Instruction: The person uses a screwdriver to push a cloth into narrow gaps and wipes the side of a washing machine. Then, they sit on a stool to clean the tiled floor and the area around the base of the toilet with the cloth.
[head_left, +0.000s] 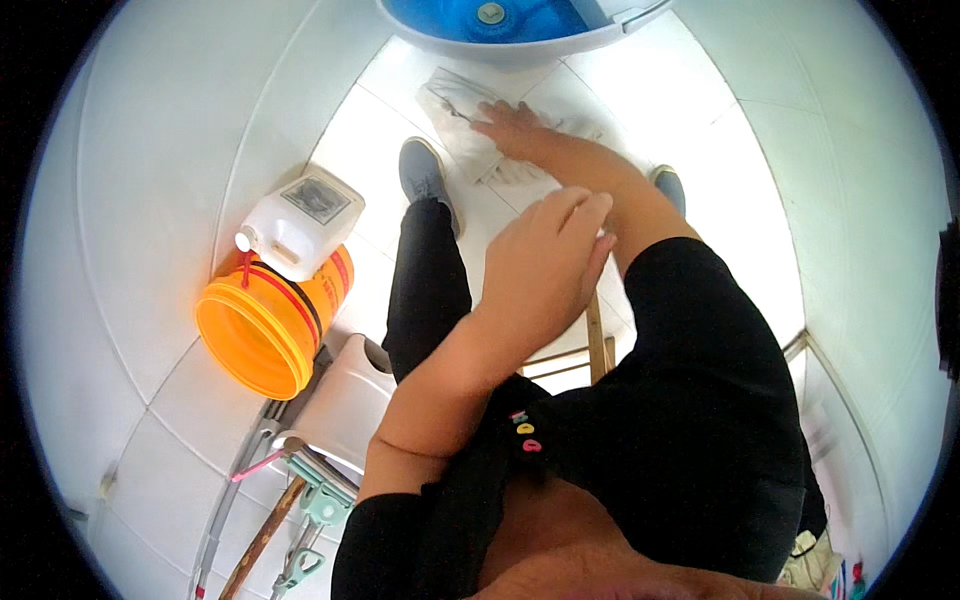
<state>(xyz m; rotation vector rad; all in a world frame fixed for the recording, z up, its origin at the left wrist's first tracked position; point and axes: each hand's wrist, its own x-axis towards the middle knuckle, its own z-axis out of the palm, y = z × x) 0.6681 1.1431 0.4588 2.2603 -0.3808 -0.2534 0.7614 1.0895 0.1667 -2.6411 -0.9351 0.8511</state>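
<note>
My right hand (508, 129) reaches down to the tiled floor and rests on a crumpled off-white cloth (454, 101), fingers spread. A dark line, perhaps a cord or fold, runs across the cloth near my fingertips. Closer to my body, my left hand (540, 266) is raised with its fingers curled and thumb pressed in. A small white object (601, 233) shows between that thumb and the fingers; most of it is hidden. Under the left hand stands a wooden slat (596, 341), part of a frame. Whether the hand touches it I cannot tell.
A blue basin with a white rim (517, 49) is ahead. On the left, an orange bucket (255, 341) lies on its side beside a white plastic jug (300, 225). Nearer are a pale bin (345, 409), a wooden pole (262, 540) and a mop head fitting (324, 504). Walls flank both sides.
</note>
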